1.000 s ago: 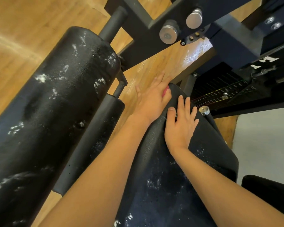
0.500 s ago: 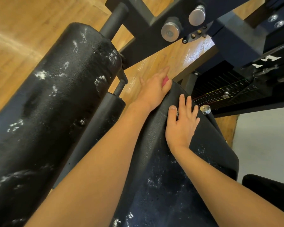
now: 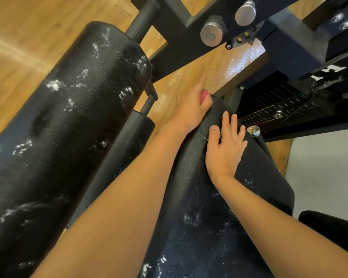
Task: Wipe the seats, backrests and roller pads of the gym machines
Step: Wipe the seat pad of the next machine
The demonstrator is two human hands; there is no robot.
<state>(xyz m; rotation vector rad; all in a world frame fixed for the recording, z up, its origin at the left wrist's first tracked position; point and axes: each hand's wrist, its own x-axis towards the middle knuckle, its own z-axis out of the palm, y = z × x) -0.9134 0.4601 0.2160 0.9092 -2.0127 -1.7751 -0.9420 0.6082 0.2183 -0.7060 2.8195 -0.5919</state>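
Note:
A long black padded seat (image 3: 199,227) flecked with white foam runs away from me at the centre. My left hand (image 3: 189,111) is at its far end, fingers curled round a small pink cloth (image 3: 205,96) held against the pad's edge, index finger pointing out. My right hand (image 3: 225,151) lies flat on the pad just behind, fingers straight. A thick black roller pad (image 3: 68,127) with foam spots fills the left side. A thinner roller (image 3: 129,155) sits between it and the seat.
The machine's dark steel frame (image 3: 181,39) with two silver pins crosses the top. A weight stack (image 3: 279,111) stands at the right, a silver knob (image 3: 253,131) beside the seat. Wooden floor (image 3: 28,37) lies below; another black pad (image 3: 329,225) shows at lower right.
My left hand has slid with the pink cloth farther along the pad to its far edge. My right hand has stayed flat in place.

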